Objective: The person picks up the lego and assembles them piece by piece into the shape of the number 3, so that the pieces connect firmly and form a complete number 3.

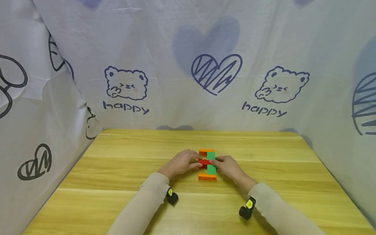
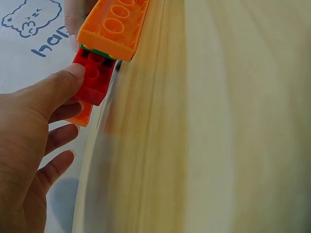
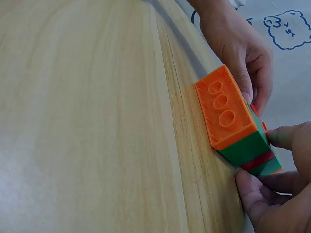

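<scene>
A small toy-brick assembly rests on the table, with green bricks (image 1: 211, 169) joining two orange bricks (image 1: 207, 177) at its near and far ends. Between the orange ones a red brick (image 1: 204, 162) crosses the green. My left hand (image 1: 182, 163) pinches the red brick's left end, its thumb on the brick's side in the left wrist view. From the right, my right hand (image 1: 230, 168) pinches the assembly near the red strip (image 3: 257, 160) and green bricks (image 3: 244, 148). The near orange brick (image 3: 225, 108) turns its hollow, tubed underside toward the wrist camera. The far orange brick is mostly hidden there.
The wood-grain table (image 1: 123, 202) extends around both hands. A pale printed cloth (image 1: 176, 107) with bears and hearts hangs behind it and along the sides. A small black camera (image 1: 172, 196) sits at the left wrist, another camera (image 1: 246, 210) at the right.
</scene>
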`<state>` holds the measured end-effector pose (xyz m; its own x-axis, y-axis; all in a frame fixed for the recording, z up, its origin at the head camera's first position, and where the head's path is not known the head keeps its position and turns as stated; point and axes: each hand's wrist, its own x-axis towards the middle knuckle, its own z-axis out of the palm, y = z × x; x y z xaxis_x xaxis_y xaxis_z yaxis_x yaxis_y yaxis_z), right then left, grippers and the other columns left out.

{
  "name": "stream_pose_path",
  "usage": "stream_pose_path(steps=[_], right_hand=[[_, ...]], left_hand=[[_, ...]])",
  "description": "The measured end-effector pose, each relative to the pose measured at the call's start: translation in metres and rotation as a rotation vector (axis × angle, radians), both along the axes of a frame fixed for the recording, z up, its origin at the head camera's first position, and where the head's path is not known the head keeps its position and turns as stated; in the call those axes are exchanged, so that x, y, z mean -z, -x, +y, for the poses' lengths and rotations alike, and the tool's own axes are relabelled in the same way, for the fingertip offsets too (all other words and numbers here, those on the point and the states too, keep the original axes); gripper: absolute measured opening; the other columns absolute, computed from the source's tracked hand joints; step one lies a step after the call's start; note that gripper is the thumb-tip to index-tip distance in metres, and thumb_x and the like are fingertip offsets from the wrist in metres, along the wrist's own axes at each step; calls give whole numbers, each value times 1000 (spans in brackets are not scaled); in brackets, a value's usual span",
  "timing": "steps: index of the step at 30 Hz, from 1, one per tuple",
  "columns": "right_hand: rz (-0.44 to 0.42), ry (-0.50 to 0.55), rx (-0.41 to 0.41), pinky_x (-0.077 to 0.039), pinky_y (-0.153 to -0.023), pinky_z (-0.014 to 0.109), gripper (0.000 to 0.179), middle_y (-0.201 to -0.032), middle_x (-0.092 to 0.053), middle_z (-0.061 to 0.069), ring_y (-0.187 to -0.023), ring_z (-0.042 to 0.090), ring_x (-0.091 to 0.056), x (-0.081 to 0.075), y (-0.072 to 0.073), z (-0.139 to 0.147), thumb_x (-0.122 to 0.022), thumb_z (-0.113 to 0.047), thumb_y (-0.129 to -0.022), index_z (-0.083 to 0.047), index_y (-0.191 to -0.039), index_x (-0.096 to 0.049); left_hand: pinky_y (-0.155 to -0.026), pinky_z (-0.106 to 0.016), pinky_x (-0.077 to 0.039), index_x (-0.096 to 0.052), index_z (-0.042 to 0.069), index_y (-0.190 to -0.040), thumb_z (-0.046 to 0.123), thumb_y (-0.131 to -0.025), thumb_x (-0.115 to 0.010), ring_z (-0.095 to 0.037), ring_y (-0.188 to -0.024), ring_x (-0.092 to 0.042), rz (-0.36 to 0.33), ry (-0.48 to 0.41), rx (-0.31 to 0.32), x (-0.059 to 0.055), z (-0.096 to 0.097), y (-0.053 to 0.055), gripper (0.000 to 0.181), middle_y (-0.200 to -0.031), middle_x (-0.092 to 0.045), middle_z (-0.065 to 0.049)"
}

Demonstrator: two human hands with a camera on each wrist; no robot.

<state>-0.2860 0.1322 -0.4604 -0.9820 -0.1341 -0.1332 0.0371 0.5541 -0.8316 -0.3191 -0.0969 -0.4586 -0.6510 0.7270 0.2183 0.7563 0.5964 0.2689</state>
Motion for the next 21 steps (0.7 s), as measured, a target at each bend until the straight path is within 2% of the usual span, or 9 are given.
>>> stream_pose_path(steps=[5,13,21], right_hand=[[2,-26,-11,-53,-82,41,50,-112,-69,13,-84,18,-66,-2,-1,0,-61,-35,-98,4,-130,-60],[27,-57,-28,-52,-71,33,37,-101,-70,7,-79,17,-63,-5,-3,-4,-61,-30,-98,-1,-120,-68],[23,-71,-28,-52,-71,34,40,-98,-70,6,-78,17,-62,-3,-1,-4,-60,-32,-98,0,-122,-66]], left_hand=[[-100,-35,-43,-69,9,-119,32,-99,-60,-21,-112,-59,-17,-8,-5,0,1,-1,32,-119,-65,-5],[-101,-35,-43,-67,10,-123,34,-99,-60,-20,-115,-58,-81,-3,-39,0,0,-2,35,-122,-64,-4],[-99,-34,-45,-67,10,-125,39,-97,-60,-19,-111,-59,-131,-16,-66,2,-2,-2,41,-120,-65,-3]])
